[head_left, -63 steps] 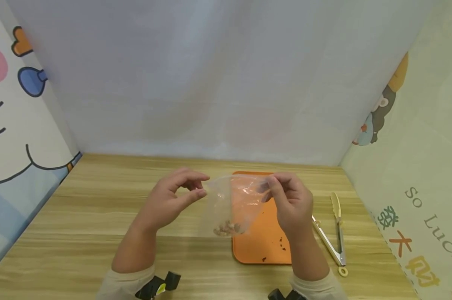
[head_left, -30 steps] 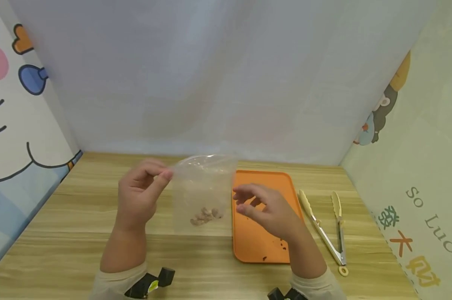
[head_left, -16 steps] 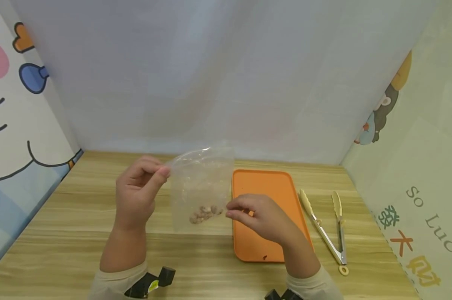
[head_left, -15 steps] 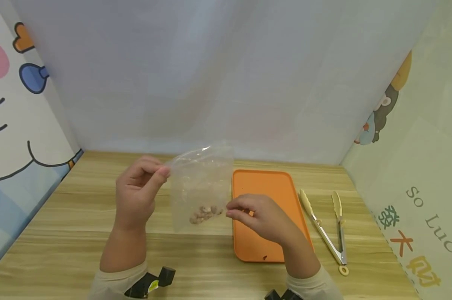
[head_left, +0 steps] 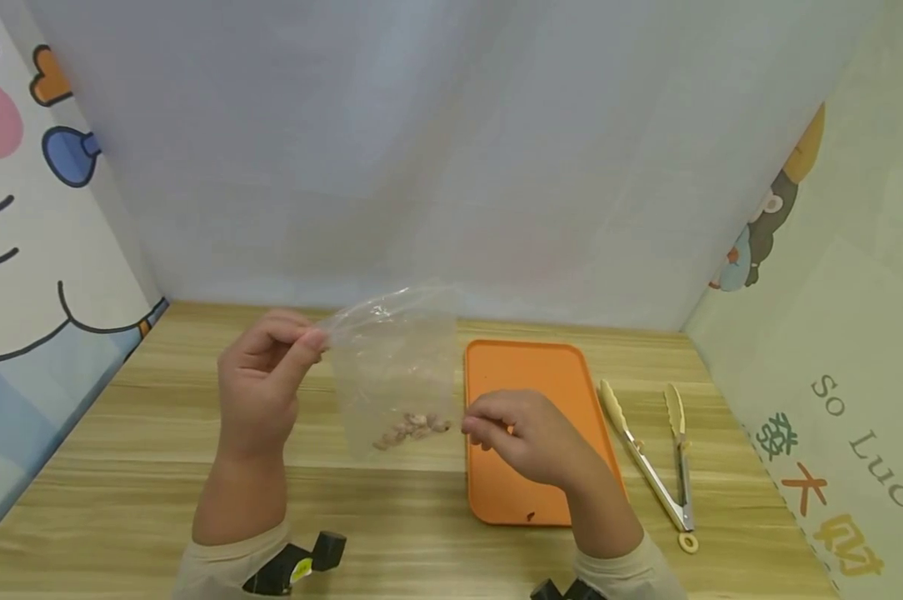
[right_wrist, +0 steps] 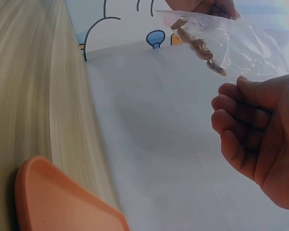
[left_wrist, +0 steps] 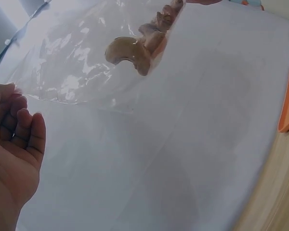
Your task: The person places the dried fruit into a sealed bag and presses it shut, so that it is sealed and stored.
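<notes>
A clear plastic zip bag (head_left: 399, 358) hangs tilted above the table between both hands. Several tan, curved pieces (head_left: 414, 427), resembling mushroom slices, lie along its lower edge. Thumb and index finger of my left hand (head_left: 260, 387) pinch the bag's upper left corner. My right hand (head_left: 526, 437) is at the bag's lower right corner, thumb and fingertips brought together there. In the right wrist view the right thumb and fingers (right_wrist: 250, 120) are curled at the bag's edge. The left wrist view shows the pieces (left_wrist: 130, 50) enlarged through the film, left fingers (left_wrist: 19, 115) curled at the rim.
An orange tray (head_left: 526, 367) lies on the wooden table (head_left: 361, 533), partly under my right hand, with a dark crumb near its front edge. Metal tongs (head_left: 654, 475) with cream tips lie spread to its right. A pale sheet (head_left: 451, 167) backs the table, with printed walls either side.
The bag passed from right-hand hold to left-hand hold and shifted left. My right hand dropped from its upper right side to its lower right corner, which now sits slightly raised.
</notes>
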A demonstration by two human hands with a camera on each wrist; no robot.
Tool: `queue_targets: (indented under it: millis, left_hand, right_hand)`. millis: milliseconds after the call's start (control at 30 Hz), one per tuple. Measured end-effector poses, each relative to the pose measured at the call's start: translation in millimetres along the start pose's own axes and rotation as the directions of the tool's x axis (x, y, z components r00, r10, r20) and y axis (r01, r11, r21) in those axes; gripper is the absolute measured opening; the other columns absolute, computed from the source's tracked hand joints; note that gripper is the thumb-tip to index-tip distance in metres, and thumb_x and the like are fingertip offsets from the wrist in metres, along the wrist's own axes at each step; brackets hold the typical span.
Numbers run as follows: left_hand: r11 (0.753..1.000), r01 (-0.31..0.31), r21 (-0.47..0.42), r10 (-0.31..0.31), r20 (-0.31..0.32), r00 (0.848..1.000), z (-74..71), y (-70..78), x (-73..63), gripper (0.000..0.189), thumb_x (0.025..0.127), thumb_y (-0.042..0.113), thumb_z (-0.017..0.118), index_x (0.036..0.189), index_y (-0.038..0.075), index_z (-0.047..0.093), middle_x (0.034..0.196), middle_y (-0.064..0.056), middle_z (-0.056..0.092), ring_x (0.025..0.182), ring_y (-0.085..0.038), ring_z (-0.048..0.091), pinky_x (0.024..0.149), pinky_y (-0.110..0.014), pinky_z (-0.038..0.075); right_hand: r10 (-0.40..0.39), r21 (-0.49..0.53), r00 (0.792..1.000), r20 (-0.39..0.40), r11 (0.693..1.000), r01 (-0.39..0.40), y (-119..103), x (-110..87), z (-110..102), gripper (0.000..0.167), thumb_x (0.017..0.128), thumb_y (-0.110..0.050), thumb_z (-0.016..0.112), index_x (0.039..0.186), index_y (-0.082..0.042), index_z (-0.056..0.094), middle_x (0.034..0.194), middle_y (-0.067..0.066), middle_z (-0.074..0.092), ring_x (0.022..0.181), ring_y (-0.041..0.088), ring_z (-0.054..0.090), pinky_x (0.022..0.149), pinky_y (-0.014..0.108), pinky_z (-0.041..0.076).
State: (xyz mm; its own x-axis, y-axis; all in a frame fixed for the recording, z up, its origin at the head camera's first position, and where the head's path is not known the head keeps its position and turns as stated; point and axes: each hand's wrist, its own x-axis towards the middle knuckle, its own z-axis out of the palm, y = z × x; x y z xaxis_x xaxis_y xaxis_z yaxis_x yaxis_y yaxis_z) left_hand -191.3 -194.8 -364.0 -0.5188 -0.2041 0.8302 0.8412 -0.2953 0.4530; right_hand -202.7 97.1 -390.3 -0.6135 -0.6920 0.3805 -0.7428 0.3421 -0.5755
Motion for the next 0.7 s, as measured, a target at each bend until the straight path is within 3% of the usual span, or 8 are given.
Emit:
queue_targets:
  millis: [167,700]
  left_hand:
    - [1.000,-0.009,-0.009,0.009,-0.011,1.000,-2.9,0.1,0.6,0.010,0.085,-0.021,0.059,0.084,-0.012,0.065,0.085,-0.012,0.067,0.073,-0.016,0.063,0.068,-0.023,0.052]
    - [0.998,-0.010,-0.066,0.005,-0.072,0.997,-8.4,3.2,3.4,0.013,0.086,-0.025,0.051,0.082,-0.018,0.061,0.083,-0.014,0.068,0.073,-0.020,0.062,0.070,-0.026,0.052]
  right_hand:
    - [0.028,-0.007,0.999,0.034,1.000,-0.027,1.3,-0.6,-0.8,0.022,0.102,-0.024,0.054,0.082,-0.022,0.063,0.073,-0.005,0.061,0.064,0.001,0.053,0.059,0.023,0.048]
    - [0.102,0.036,0.991,0.090,0.994,-0.106,9.8,-3.5,-7.5,0.020,0.104,-0.027,0.051,0.088,-0.024,0.064,0.078,-0.012,0.060,0.070,0.008,0.059,0.063,0.026,0.050]
